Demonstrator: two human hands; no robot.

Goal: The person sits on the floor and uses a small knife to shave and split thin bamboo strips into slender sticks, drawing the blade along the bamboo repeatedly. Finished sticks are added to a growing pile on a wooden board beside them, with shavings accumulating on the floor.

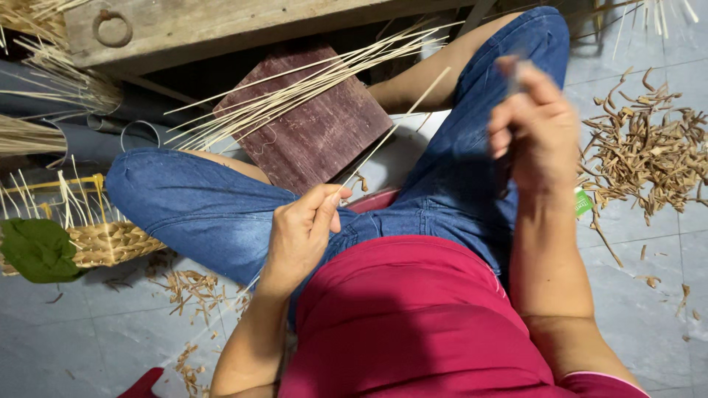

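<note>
I sit on the floor in blue jeans and a red shirt. My left hand point(302, 228) pinches a thin pale bamboo strip point(398, 125) that runs up and to the right over my lap. My right hand point(535, 125) is raised above my right knee and blurred; its fingers are closed around something thin and grey that I cannot make out. A bundle of long pale strips point(295, 92) lies fanned across a dark reddish board point(317, 133) between my knees.
A heap of brown shavings point(649, 147) covers the tiles at right. A half-woven basket point(96, 236) with a green cloth point(37, 250) sits at left, grey pipes point(88, 140) behind it. A wooden beam with a metal ring point(112, 28) runs along the top.
</note>
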